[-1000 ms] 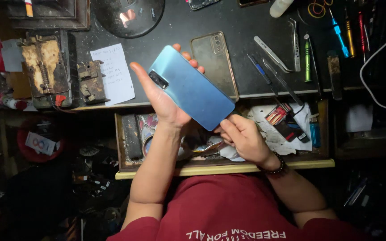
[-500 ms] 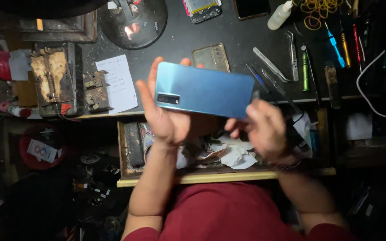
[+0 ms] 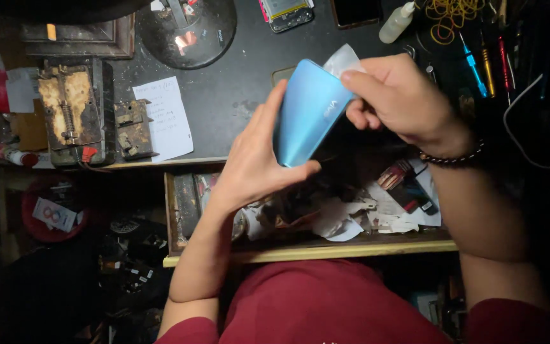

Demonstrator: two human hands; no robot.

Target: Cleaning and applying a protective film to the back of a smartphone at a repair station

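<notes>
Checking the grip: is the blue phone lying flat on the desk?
No, the blue phone is held up above the desk between the left hand and right hand.

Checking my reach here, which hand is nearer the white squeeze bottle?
Right. The right hand is just below the white squeeze bottle; the left hand is farther down-left, holding the blue phone.

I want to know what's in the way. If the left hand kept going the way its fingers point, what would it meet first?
Probably the round dark lamp base beyond the blue phone that the left hand holds; depth is unclear.
</notes>
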